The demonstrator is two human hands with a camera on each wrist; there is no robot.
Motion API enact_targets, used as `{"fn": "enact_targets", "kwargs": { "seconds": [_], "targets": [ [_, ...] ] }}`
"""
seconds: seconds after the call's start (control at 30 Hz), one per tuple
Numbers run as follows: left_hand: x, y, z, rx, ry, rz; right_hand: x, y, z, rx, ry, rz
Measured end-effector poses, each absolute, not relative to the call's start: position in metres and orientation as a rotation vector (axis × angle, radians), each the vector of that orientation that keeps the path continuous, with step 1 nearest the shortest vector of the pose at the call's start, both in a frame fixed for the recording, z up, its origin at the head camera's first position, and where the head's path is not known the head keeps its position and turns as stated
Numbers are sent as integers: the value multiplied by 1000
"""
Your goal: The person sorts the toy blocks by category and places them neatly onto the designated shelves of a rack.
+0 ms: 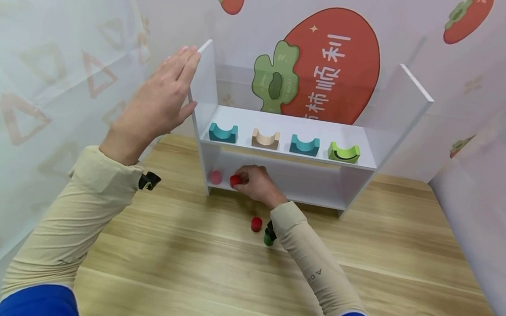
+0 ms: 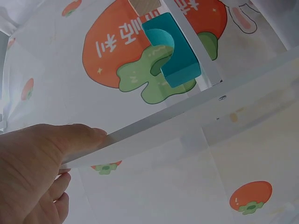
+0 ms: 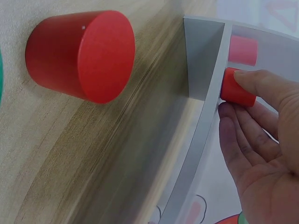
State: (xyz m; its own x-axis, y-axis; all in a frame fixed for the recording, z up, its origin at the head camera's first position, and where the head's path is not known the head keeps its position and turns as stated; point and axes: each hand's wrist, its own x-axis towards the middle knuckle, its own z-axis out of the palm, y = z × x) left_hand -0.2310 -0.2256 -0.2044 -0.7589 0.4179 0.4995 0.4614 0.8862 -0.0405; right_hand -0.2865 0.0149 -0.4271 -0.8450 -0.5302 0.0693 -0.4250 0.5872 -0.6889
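My left hand (image 1: pixel 162 89) grips the left side panel (image 1: pixel 207 75) of a white two-level shelf, its thumb and fingers on opposite faces in the left wrist view. At the lower board, my right hand (image 1: pixel 257 184) pinches a red cylinder block (image 3: pixel 237 88) between thumb and fingers, at the board's front edge. Just left of it stands a pink cylinder block (image 1: pixel 216 177) on that board. Another red cylinder block (image 1: pixel 256 224) is on the wooden table, beside a green block (image 1: pixel 268 240) partly hidden by the right wrist.
Along the upper board (image 1: pixel 247 115) sit notched blocks in a row: teal (image 1: pixel 223 134), beige (image 1: pixel 265 140), teal (image 1: pixel 305 146) and light green (image 1: pixel 344 154). A right side panel (image 1: pixel 399 115) rises opposite. Printed cloth walls surround the wooden table (image 1: pixel 159 269).
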Motion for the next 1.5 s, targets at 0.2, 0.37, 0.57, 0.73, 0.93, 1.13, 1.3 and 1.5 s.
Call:
{"fn": "enact_targets", "kwargs": {
  "seconds": [0.2, 0.37, 0.57, 0.73, 0.93, 1.13, 1.3, 1.5],
  "targets": [
    [-230, -224, -203, -631, -2551, -122, -286, 16, -425, -832, 2677, -1085],
    [-230, -224, -203, -630, -2560, -118, -282, 23, -421, -861, 2676, -1087],
    [-231, -224, -202, -625, -2565, -113, -274, 39, -414, -916, 2678, -1106],
    [-232, -223, -202, -624, -2567, -107, -262, 55, -405, -916, 2693, -1021],
    [-231, -223, -202, -615, -2577, -105, -248, 69, -407, -946, 2718, -898],
    [-232, -223, -202, -615, -2570, -112, -234, 80, -421, -969, 2638, -861],
    [-233, -223, -203, -624, -2556, -125, -225, 86, -434, -919, 2595, -849],
    [-233, -224, -204, -628, -2557, -129, -217, 89, -453, -831, 2620, -848]
  ]
}}
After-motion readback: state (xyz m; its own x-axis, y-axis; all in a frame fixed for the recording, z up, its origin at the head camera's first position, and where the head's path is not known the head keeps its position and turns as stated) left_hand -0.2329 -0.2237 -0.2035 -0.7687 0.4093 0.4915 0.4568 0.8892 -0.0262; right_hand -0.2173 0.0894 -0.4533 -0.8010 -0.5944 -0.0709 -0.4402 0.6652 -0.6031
